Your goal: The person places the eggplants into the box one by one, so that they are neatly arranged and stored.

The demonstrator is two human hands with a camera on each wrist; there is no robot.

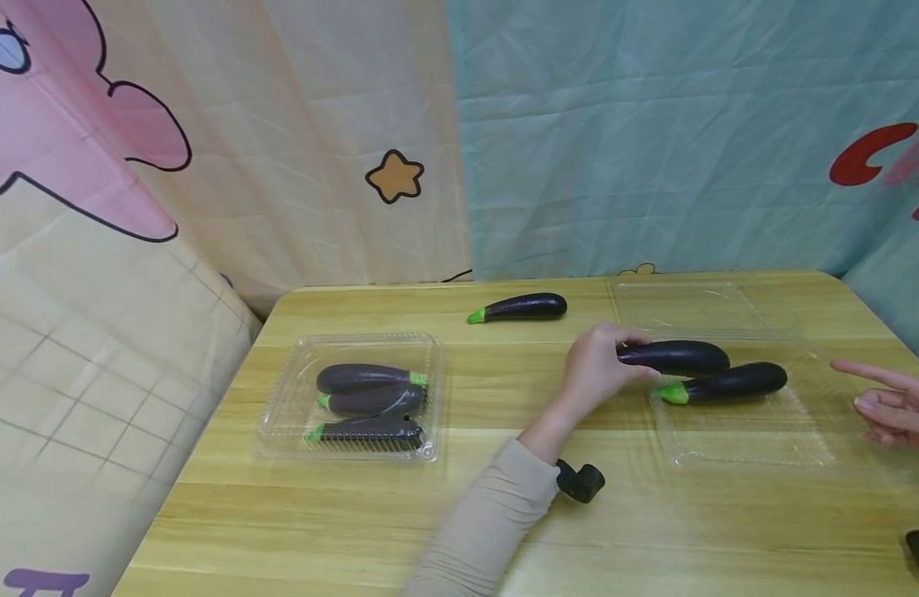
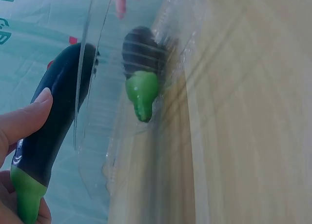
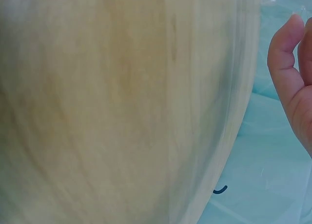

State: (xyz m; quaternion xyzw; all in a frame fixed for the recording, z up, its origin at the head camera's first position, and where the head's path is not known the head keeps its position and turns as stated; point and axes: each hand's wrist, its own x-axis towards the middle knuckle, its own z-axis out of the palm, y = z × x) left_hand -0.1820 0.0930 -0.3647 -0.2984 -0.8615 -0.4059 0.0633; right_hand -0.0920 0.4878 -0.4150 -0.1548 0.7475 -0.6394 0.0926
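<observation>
My left hand [image 1: 600, 365] grips an eggplant [image 1: 683, 357] near its green stem end, above a clear plastic clamshell box [image 1: 743, 452] whose lid lies back. In the left wrist view, thumb and fingers close around this eggplant [image 2: 53, 112]. Inside the box lies a second eggplant [image 1: 739, 382], its green end [image 2: 142, 92] toward the left hand. Beyond the box's right side, my right hand [image 1: 896, 406] hovers with its index finger extended and the others loosely bent, holding nothing. In the right wrist view only part of that hand [image 3: 292, 72] shows.
On the left stands a closed clear box [image 1: 280, 431] with three eggplants inside. Another eggplant [image 1: 525, 307] lies at the back of the wooden table [image 1: 340, 522]. A black object [image 1: 582, 482] shows by the left wrist. Printed curtains [image 1: 616, 149] hang behind.
</observation>
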